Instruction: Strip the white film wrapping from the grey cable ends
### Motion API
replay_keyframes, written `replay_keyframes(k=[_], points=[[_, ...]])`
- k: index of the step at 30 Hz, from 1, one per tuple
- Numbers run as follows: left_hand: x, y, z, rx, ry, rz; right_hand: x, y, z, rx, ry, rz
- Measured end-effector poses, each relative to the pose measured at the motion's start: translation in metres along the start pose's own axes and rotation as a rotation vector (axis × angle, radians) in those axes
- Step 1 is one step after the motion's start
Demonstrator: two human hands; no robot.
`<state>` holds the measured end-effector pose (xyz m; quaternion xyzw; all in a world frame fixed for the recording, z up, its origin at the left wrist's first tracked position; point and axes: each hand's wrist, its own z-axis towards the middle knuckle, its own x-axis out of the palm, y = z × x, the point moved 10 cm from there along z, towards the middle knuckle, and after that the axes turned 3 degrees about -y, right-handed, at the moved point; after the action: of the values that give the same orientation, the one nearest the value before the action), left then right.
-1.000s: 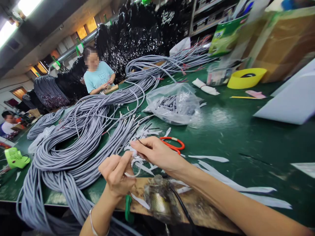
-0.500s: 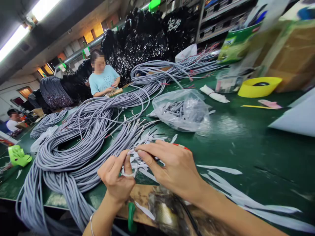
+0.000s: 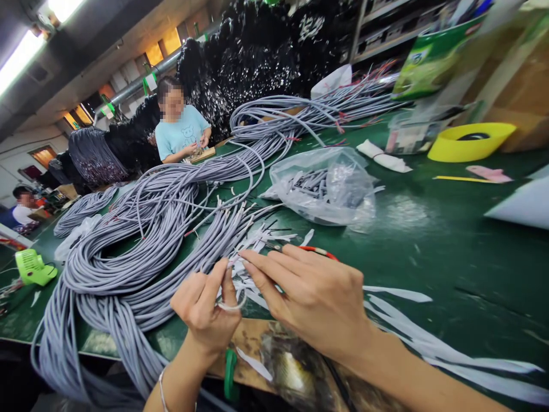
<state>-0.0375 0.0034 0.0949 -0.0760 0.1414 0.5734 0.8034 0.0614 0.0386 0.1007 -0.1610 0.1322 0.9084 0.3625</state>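
My left hand [image 3: 206, 312] is closed, thumb and forefinger pinching the end of a thin pale cable [image 3: 233, 307]; a short curve of it shows below the thumb. My right hand [image 3: 315, 289] meets it from the right, its fingertips pressed together at the same cable end. Whatever lies between those fingertips is too small to make out. Just beyond the hands lies a heap of white strips [image 3: 257, 240] with dark bits. Left of them, stripped ends of a large bundle of grey cables [image 3: 141, 257] point toward the hands. A red-handled tool [image 3: 319, 250] is partly hidden behind my right hand.
A clear plastic bag [image 3: 326, 186] of small grey pieces sits beyond my hands. Long white strips [image 3: 429, 337] lie at right. A yellow ring [image 3: 472, 143] and carton [image 3: 521, 86] stand farther back. A small green fan [image 3: 34, 267] is at left. A co-worker [image 3: 182, 129] sits across the table.
The view has shifted slightly, so things at right appear farther right. Both hands stay together at the cable end, with the right fingers slightly changed in position.
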Motion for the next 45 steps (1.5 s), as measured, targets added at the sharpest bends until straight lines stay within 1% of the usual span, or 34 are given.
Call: replay_keyframes(k=[5, 8, 10, 12, 16, 19, 23, 26, 31, 34, 36, 37, 39, 41, 43, 45], points=[[-0.001, -0.001, -0.001, -0.002, -0.004, 0.014, 0.014, 0.004, -0.004, 0.005, 0.102, 0.054], [0.001, 0.001, -0.001, -0.018, 0.008, 0.037, 0.009, -0.001, -0.004, 0.053, 0.052, 0.079], [0.002, -0.001, -0.001, -0.002, 0.012, 0.050, 0.006, -0.001, -0.004, 0.050, 0.016, 0.091], [0.001, -0.003, -0.002, 0.017, 0.005, 0.057, 0.005, 0.001, -0.005, 0.030, 0.011, 0.088], [0.002, -0.005, -0.004, 0.034, -0.006, 0.062, 0.007, 0.003, -0.006, 0.014, 0.020, 0.038], [0.003, -0.006, -0.005, 0.047, -0.001, 0.074, 0.006, 0.005, -0.006, 0.009, 0.030, -0.042], [0.007, -0.011, -0.006, 0.076, 0.015, 0.118, 0.009, 0.006, -0.008, -0.002, 0.082, -0.183], [0.011, -0.016, -0.007, 0.106, 0.029, 0.141, 0.014, 0.003, -0.010, -0.004, 0.125, -0.245], [0.014, -0.020, -0.008, 0.140, 0.043, 0.141, 0.022, -0.003, -0.010, 0.019, 0.165, -0.232], [0.015, -0.018, -0.009, 0.155, 0.051, 0.079, 0.028, -0.010, -0.010, 0.058, 0.208, -0.191], [0.016, -0.011, -0.007, 0.107, 0.072, -0.023, 0.033, -0.017, -0.010, 0.123, 0.269, -0.136], [0.017, -0.005, -0.006, 0.052, 0.087, -0.086, 0.036, -0.022, -0.011, 0.162, 0.311, -0.100], [0.021, 0.012, -0.003, -0.106, 0.120, -0.215, 0.044, -0.025, -0.013, 0.201, 0.420, 0.025], [0.029, 0.027, -0.003, -0.276, 0.178, -0.330, 0.051, -0.021, -0.014, 0.193, 0.514, 0.214], [0.038, 0.036, -0.004, -0.394, 0.248, -0.409, 0.051, -0.017, -0.011, 0.198, 0.519, 0.425], [0.042, 0.038, -0.004, -0.433, 0.287, -0.434, 0.048, -0.024, -0.007, 0.280, 0.448, 0.571]])
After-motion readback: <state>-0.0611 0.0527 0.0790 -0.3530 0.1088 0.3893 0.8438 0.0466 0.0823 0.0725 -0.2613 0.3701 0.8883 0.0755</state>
